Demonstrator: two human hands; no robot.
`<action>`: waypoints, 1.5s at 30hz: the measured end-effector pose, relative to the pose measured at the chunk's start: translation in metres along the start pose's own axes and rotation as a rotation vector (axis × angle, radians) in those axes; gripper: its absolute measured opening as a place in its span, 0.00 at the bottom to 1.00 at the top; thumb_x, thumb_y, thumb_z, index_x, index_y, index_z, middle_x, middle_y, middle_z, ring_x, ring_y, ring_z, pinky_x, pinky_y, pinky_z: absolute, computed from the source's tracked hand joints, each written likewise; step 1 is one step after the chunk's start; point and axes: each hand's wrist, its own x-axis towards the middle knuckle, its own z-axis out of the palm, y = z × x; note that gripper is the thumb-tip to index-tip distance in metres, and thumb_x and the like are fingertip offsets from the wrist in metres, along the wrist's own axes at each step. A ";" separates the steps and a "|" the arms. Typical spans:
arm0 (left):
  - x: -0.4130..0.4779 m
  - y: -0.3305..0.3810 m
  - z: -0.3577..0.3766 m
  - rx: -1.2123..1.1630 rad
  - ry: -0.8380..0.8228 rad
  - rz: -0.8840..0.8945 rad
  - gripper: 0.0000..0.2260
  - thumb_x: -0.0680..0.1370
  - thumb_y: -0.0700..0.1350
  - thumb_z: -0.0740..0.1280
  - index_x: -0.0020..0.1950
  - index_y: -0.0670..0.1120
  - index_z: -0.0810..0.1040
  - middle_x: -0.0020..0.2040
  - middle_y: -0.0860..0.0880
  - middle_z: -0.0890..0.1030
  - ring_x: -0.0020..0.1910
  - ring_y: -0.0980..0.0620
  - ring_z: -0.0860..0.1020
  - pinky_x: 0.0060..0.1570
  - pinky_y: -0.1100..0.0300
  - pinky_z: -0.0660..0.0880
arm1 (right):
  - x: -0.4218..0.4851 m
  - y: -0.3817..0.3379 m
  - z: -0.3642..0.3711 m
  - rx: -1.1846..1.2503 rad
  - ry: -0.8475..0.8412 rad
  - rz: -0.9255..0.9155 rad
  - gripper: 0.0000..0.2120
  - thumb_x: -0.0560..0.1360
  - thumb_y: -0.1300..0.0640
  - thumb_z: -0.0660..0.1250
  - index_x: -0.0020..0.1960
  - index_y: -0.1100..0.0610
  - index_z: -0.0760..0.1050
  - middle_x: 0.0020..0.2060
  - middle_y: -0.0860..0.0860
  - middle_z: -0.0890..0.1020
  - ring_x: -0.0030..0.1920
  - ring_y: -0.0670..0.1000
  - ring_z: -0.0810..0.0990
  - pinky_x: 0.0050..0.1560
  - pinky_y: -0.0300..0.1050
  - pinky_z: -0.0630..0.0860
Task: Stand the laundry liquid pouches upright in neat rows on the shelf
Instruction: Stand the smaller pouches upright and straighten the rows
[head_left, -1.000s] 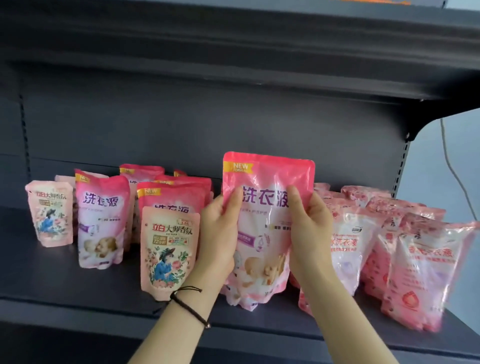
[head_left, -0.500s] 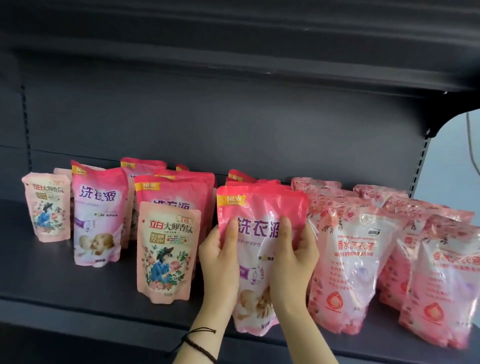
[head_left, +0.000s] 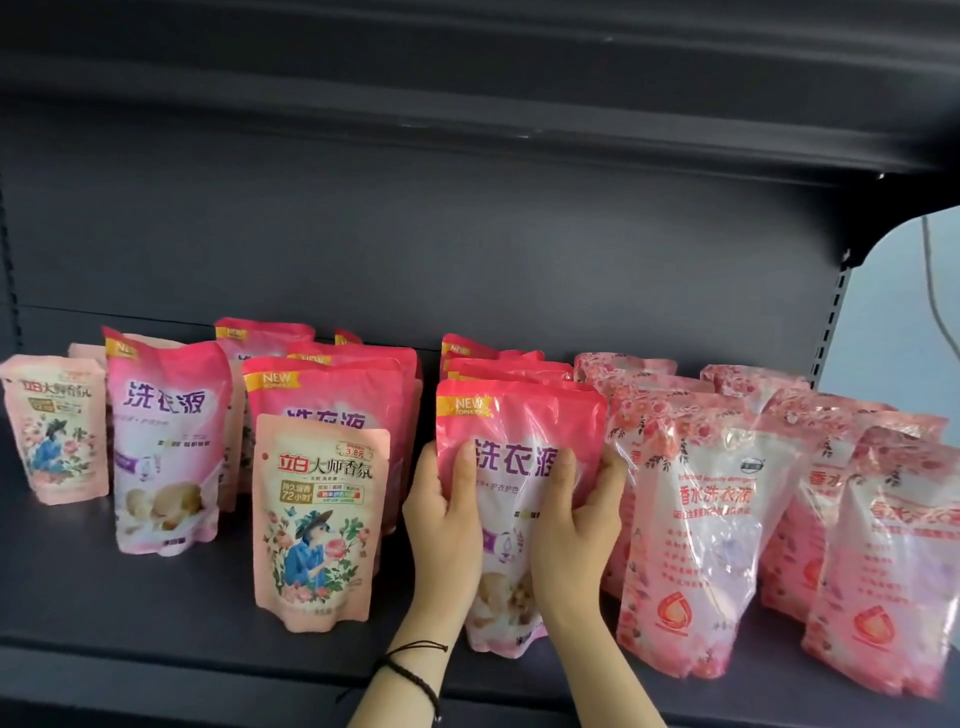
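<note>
Fingers (head_left: 464, 457) of left hand (head_left: 441, 535) and right hand (head_left: 576, 525) clasped around pink pouch (head_left: 519, 441), upright on dark shelf (head_left: 130, 623), front of its row; floral pouch (head_left: 319, 519) left; rose-print pouch (head_left: 701, 545) right.

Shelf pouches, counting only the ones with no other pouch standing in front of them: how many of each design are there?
Peach floral pouches: 2
Bright pink pouches: 2, one gripped by the left hand and right hand
Rose-print clear pouches: 2
Total: 6
</note>
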 end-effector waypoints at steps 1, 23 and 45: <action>0.000 0.000 -0.001 0.001 -0.010 0.008 0.08 0.78 0.55 0.60 0.50 0.53 0.74 0.40 0.55 0.81 0.35 0.62 0.79 0.34 0.71 0.74 | -0.002 0.001 -0.001 -0.010 -0.021 -0.014 0.14 0.80 0.50 0.60 0.65 0.47 0.65 0.53 0.39 0.79 0.51 0.39 0.80 0.49 0.35 0.78; -0.016 -0.023 -0.070 0.333 -0.808 -0.079 0.51 0.72 0.45 0.74 0.69 0.76 0.36 0.67 0.82 0.41 0.66 0.82 0.47 0.60 0.81 0.56 | -0.026 0.005 -0.070 -0.395 -0.872 0.039 0.55 0.70 0.53 0.75 0.70 0.30 0.32 0.69 0.28 0.47 0.61 0.19 0.55 0.55 0.20 0.63; -0.025 -0.030 -0.066 0.318 -0.675 -0.117 0.53 0.69 0.40 0.77 0.70 0.76 0.43 0.68 0.81 0.52 0.72 0.64 0.62 0.63 0.71 0.68 | -0.032 0.013 -0.079 -0.554 -0.795 0.021 0.57 0.68 0.53 0.76 0.69 0.26 0.32 0.49 0.38 0.71 0.49 0.35 0.74 0.49 0.26 0.71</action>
